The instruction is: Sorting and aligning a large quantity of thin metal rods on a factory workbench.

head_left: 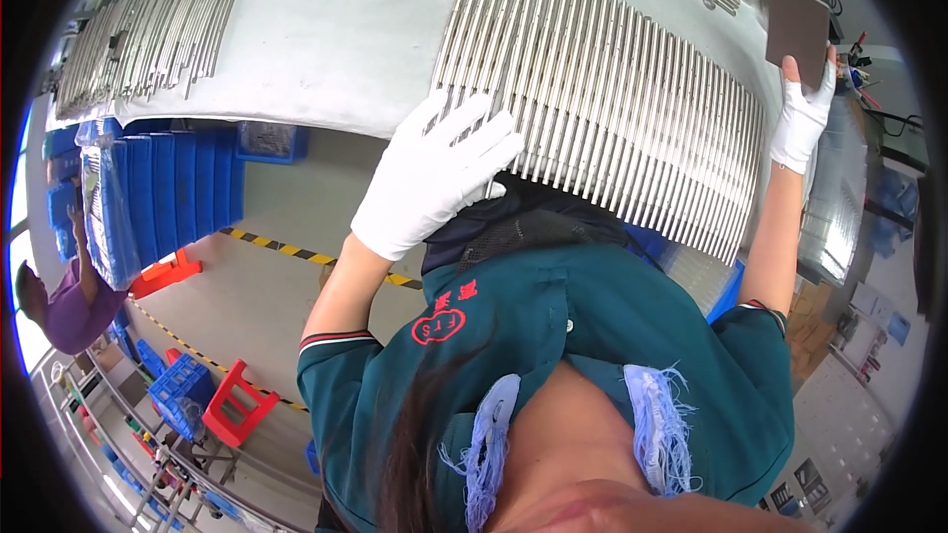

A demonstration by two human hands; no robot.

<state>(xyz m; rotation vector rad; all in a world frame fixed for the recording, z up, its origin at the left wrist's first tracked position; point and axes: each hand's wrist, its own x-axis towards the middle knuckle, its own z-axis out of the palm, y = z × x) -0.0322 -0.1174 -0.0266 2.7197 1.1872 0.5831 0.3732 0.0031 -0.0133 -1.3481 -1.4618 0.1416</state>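
The left hand point(439, 173), in a white glove, reaches up from a bent arm and lies flat, fingers spread, on the near end of a row of metal rods point(602, 99). The right hand point(802, 114), also gloved, stretches out on a straight arm and pinches a dark brown square pad point(798, 28), probably an abrasive one. The rods lie side by side on a white table point(336, 30).
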